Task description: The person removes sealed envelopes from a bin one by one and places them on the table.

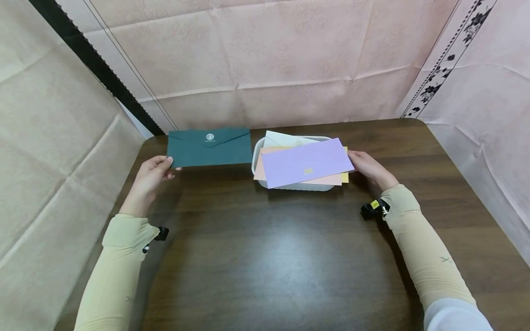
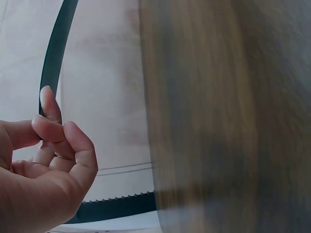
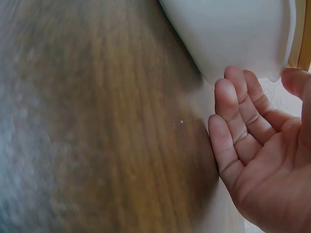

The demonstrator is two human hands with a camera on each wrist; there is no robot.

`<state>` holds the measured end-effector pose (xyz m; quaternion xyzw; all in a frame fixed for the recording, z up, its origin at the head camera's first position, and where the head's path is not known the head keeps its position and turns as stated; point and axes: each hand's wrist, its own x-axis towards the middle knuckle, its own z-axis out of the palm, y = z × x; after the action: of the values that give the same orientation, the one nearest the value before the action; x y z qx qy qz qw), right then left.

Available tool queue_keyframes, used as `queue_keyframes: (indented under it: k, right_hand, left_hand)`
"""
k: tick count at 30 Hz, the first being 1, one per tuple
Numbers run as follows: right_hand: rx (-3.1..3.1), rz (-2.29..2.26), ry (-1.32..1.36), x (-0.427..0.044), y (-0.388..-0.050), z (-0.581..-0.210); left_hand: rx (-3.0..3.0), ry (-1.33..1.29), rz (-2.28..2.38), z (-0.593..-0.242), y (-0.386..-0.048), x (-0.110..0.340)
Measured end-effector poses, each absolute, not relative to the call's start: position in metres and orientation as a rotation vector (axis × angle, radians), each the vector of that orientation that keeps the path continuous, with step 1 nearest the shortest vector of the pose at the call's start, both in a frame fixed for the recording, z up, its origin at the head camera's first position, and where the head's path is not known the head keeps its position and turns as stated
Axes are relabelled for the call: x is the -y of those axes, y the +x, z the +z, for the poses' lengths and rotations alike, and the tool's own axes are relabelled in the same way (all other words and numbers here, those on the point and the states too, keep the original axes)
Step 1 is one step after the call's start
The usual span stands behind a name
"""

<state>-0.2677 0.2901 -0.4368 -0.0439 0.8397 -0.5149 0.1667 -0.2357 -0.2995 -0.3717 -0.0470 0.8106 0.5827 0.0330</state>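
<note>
My left hand (image 1: 150,180) pinches the lower left corner of a dark green envelope (image 1: 209,154) with a pointed flap and a pale round emblem. In the left wrist view this envelope (image 2: 56,53) shows nearly edge-on, between thumb and fingers. At the right end of a white plastic basket (image 1: 256,158) is my right hand (image 1: 370,168). Its fingers lie loosely extended against the basket's end wall (image 3: 233,34) in the right wrist view, the thumb close to the rim. Across the basket lie a lavender envelope (image 1: 306,161), a peach envelope (image 1: 258,171), a white envelope (image 1: 281,139) and something yellow (image 1: 345,178).
The basket and envelopes are near the far edge of a dark brown wooden table (image 1: 265,257). Pale cloth (image 1: 290,55) hangs behind the table and on both sides, with a black strip (image 1: 103,69) at the left.
</note>
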Motion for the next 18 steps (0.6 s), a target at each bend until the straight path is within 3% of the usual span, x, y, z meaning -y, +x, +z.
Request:
queue_keyframes:
  k: [18]
  right_hand:
    - [-2.375, -1.475, -0.063, -0.288, -0.266, -0.438]
  left_hand:
    - [-2.611, -0.203, 1.611, -0.392, -0.254, 0.328]
